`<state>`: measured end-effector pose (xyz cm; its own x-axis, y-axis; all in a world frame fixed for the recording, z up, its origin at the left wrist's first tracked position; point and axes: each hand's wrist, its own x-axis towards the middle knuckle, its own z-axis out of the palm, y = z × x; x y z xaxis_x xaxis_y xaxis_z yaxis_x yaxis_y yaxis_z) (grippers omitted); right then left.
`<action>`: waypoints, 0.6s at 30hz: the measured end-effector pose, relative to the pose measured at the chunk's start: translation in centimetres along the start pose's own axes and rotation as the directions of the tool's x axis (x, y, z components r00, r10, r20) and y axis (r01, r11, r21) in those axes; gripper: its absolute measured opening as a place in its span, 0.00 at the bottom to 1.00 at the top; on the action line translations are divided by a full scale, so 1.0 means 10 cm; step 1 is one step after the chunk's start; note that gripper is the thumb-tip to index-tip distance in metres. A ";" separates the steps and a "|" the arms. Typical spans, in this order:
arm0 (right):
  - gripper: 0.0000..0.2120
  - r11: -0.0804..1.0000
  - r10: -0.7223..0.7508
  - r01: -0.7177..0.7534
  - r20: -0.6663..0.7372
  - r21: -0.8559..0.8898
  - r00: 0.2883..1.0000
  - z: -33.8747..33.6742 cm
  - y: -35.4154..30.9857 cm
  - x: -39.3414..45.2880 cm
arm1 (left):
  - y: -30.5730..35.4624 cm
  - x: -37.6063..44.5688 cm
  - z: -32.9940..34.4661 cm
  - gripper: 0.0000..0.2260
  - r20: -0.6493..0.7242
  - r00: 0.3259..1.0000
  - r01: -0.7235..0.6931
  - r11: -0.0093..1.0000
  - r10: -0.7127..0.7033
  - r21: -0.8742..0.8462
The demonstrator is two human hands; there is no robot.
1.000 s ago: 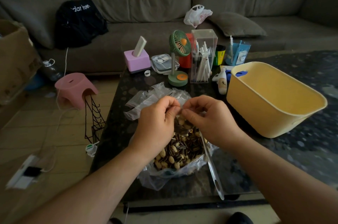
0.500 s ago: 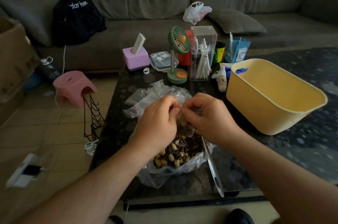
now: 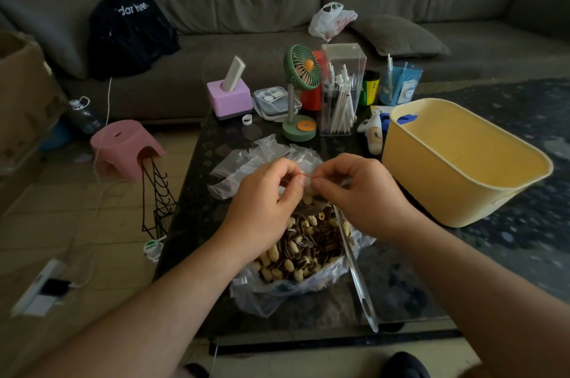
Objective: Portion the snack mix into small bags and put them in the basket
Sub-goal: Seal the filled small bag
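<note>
A large clear bag of snack mix, peanuts and striped seeds, lies open on the dark table. Above it my left hand and my right hand pinch the red-lined top edge of a small clear bag that holds some mix; most of it is hidden behind my fingers. Several empty small zip bags lie just beyond my hands. A clear scoop handle sticks out of the big bag toward me. The yellow basket stands empty at the right.
At the table's back stand a green desk fan, a clear pen box, a purple box, a flat clear case and a blue holder. A pink stool and a black wire rack sit on the floor left. Grey sofa behind.
Both hands stayed above the snack bag, still pinching the small bag's top. My fingertips have drawn slightly apart, so the red seal line shows between them.
</note>
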<state>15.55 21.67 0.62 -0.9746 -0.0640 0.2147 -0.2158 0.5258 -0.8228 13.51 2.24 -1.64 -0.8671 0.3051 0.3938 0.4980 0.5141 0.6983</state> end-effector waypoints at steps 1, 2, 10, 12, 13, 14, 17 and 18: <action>0.04 1.000 -0.003 0.003 0.004 -0.017 1.000 0.00 -0.01 0.00 | 0.01 0.00 0.00 0.07 -0.001 1.000 -0.005 1.000 0.005 0.006; 0.05 1.000 -0.006 0.006 0.007 -0.028 1.000 0.01 -0.01 0.00 | 0.01 0.01 0.00 0.07 -0.008 1.000 -0.014 1.000 0.014 0.012; 0.08 0.999 0.039 -0.039 -0.003 -0.028 0.999 -0.01 -0.02 0.04 | 0.02 0.02 0.00 0.02 -0.028 0.998 -0.064 0.996 0.062 -0.062; 0.05 0.999 0.043 -0.043 -0.001 0.003 0.999 0.00 -0.01 0.05 | 0.00 0.02 0.01 0.03 -0.052 0.998 -0.040 0.997 0.036 -0.068; 0.03 0.999 0.048 -0.048 0.005 0.025 0.999 0.00 -0.01 0.05 | 0.00 0.03 0.01 0.02 -0.057 0.998 -0.023 0.997 0.019 -0.072; 0.02 0.998 0.055 -0.055 0.014 0.042 0.998 -0.01 0.00 0.05 | -0.02 0.03 0.02 0.02 -0.058 0.998 -0.005 0.997 0.000 -0.080; 0.04 0.998 0.064 -0.064 0.012 0.026 0.998 -0.03 0.04 0.05 | -0.06 0.02 0.03 0.04 -0.044 0.995 0.078 0.988 -0.085 -0.135; 0.04 0.998 0.065 -0.065 0.006 0.016 0.998 -0.03 0.05 0.05 | -0.06 0.02 0.03 0.04 -0.039 0.993 0.105 0.980 -0.113 -0.170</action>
<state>14.97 22.17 0.47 -0.9869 -0.0345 0.1577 -0.1528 0.5152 -0.8434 13.04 2.22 -2.20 -0.9175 0.2138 0.3354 0.3954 0.3997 0.8270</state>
